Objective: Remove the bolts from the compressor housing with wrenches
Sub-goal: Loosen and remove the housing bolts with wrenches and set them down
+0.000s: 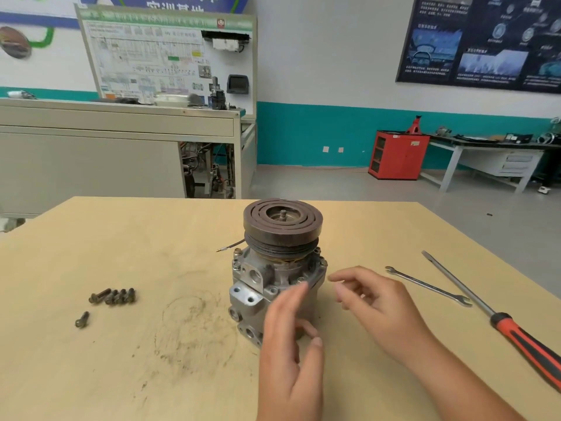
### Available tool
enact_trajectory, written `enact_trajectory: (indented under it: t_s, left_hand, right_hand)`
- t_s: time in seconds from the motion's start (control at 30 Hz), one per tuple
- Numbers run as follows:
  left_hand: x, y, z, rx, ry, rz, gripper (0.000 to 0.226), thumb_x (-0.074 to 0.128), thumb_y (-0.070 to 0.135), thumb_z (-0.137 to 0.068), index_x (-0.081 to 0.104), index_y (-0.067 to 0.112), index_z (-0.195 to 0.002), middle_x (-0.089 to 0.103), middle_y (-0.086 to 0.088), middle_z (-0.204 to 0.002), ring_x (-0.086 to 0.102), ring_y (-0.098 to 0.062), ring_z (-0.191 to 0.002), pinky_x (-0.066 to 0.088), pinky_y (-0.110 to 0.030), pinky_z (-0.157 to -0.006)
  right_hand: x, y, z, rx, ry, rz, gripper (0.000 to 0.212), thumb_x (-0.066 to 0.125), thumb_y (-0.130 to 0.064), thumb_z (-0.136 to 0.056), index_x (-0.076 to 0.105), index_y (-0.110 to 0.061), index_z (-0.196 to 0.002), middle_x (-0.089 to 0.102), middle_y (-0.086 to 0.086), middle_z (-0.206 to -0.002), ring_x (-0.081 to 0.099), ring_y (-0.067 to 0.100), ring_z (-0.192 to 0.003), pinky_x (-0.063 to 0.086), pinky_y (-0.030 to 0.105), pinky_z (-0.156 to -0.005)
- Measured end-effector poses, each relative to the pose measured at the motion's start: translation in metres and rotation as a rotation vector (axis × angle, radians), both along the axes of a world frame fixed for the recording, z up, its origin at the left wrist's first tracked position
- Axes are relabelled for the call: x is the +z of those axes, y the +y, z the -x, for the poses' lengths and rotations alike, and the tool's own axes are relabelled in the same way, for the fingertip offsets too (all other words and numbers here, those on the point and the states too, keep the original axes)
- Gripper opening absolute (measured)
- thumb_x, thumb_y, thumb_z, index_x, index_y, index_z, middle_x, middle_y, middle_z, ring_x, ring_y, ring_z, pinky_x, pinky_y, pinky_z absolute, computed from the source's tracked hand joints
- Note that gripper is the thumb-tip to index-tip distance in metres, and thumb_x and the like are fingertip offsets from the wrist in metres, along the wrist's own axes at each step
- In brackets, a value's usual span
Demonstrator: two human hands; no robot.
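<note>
Compressor housing (258, 287): stood upright, table (151, 238) centre. Wrench (428, 286): laid far-left to near-right, right of housing, nearest right hand (373, 302). Left hand (288, 338), at the housing's near side: relaxed and empty, as is the right. Removed bolts (113, 296): grouped left.

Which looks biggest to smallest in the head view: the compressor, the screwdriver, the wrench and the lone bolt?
1. compressor, bulkiest.
2. screwdriver, longest but thin; it lies nearer the camera and runs off frame, so this rank is unsure.
3. wrench.
4. lone bolt, smallest.
</note>
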State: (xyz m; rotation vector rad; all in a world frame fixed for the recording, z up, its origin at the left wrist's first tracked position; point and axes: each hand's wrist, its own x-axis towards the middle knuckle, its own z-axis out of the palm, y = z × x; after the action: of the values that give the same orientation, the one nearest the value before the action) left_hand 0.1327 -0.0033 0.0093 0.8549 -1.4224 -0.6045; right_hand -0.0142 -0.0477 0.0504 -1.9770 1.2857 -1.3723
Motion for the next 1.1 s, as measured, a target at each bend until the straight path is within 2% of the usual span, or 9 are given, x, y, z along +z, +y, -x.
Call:
enact_trajectory:
  t_s: [0.17,0.37,0.47,0.57,0.67,0.73,0.8,0.97,1.1]
  left_hand:
    - [0.012,0.001,-0.004,-0.058,0.013,-0.183,0.074,0.052,0.022,-0.067,0.033,0.033,-0.138,0.033,0.022,-0.138,0.054,0.000,-0.075,0.040,-0.011,-0.071]
    - [0.039,0.012,-0.009,-0.132,0.138,0.063,0.066,0.056,0.023,-0.067,0.051,0.026,-0.133,0.047,0.015,-0.138,0.058,-0.008,-0.072,0.042,-0.017,-0.061]
    - [0.027,0.018,-0.030,-0.020,0.170,0.120,0.064,0.055,0.027,-0.065,0.056,0.038,-0.128,0.049,0.015,-0.138,0.058,-0.009,-0.080,0.042,-0.018,-0.060]
    - [-0.002,0.022,-0.068,0.118,0.327,0.009,0.067,0.061,0.029,-0.054,0.063,0.034,-0.121,0.058,0.009,-0.130,0.057,-0.004,-0.079,0.040,-0.014,-0.059]
    - [-0.026,0.025,-0.115,0.286,0.445,-0.106,0.063,0.056,0.007,-0.054,0.055,0.022,-0.116,0.054,-0.009,-0.131,0.057,0.005,-0.081,0.041,-0.007,-0.066]
    - [-0.032,0.022,-0.148,0.412,0.578,-0.193,0.059,0.060,0.002,-0.065,0.050,0.017,-0.122,0.048,-0.010,-0.139,0.056,0.005,-0.095,0.040,-0.011,-0.081]
    - [-0.033,0.018,-0.179,0.490,0.721,-0.278,0.050,0.042,-0.010,-0.089,0.043,0.008,-0.136,0.043,-0.013,-0.145,0.051,-0.012,-0.115,0.036,-0.023,-0.091]
    - [-0.040,0.004,-0.216,0.589,0.894,-0.329,0.041,0.032,-0.007,-0.096,0.043,0.000,-0.135,0.049,-0.012,-0.130,0.047,-0.024,-0.127,0.044,-0.028,-0.092]
    - [-0.050,-0.003,-0.210,0.575,0.856,-0.275,0.042,0.036,-0.014,-0.095,0.049,0.014,-0.123,0.058,0.003,-0.116,0.051,-0.014,-0.119,0.047,-0.008,-0.073]
  right_hand:
    - [0.009,-0.003,-0.047,0.032,-0.031,-0.135,0.018,0.070,-0.016,-0.083,0.067,-0.034,-0.080,0.069,-0.007,-0.069,0.059,-0.005,-0.062,0.044,0.009,-0.062]
    - [0.037,0.018,-0.060,0.147,-0.345,0.030,0.018,0.066,-0.010,-0.084,0.072,-0.027,-0.080,0.070,-0.008,-0.075,0.064,0.001,-0.069,0.049,0.013,-0.062]
    - [0.031,0.038,-0.089,0.326,-0.516,-0.086,0.019,0.064,-0.011,-0.078,0.074,-0.023,-0.089,0.070,0.001,-0.081,0.068,0.006,-0.068,0.052,0.016,-0.058]
    - [0.005,0.038,-0.133,0.336,-0.354,-0.206,0.025,0.066,-0.003,-0.081,0.075,-0.026,-0.086,0.070,0.002,-0.084,0.069,0.006,-0.068,0.052,0.014,-0.063]
    - [-0.020,0.021,-0.189,0.339,-0.060,-0.280,0.016,0.067,-0.008,-0.083,0.073,-0.015,-0.096,0.070,-0.002,-0.084,0.062,-0.008,-0.065,0.047,0.007,-0.067]
    - [-0.034,0.002,-0.229,0.320,0.077,-0.291,0.014,0.069,-0.016,-0.083,0.070,-0.012,-0.096,0.072,0.002,-0.089,0.060,-0.006,-0.067,0.046,0.007,-0.068]
    - [-0.041,-0.018,-0.268,0.286,0.217,-0.277,0.014,0.068,-0.023,-0.083,0.067,-0.016,-0.095,0.071,0.001,-0.096,0.064,0.009,-0.082,0.049,0.020,-0.074]
    - [-0.054,-0.057,-0.326,0.202,0.447,-0.261,0.012,0.060,-0.020,-0.086,0.068,-0.017,-0.095,0.070,0.003,-0.103,0.060,0.022,-0.101,0.046,0.029,-0.077]
    - [-0.055,-0.061,-0.330,0.204,0.472,-0.322,0.027,0.060,-0.023,-0.088,0.062,-0.016,-0.113,0.065,0.005,-0.114,0.057,0.022,-0.109,0.046,0.030,-0.088]
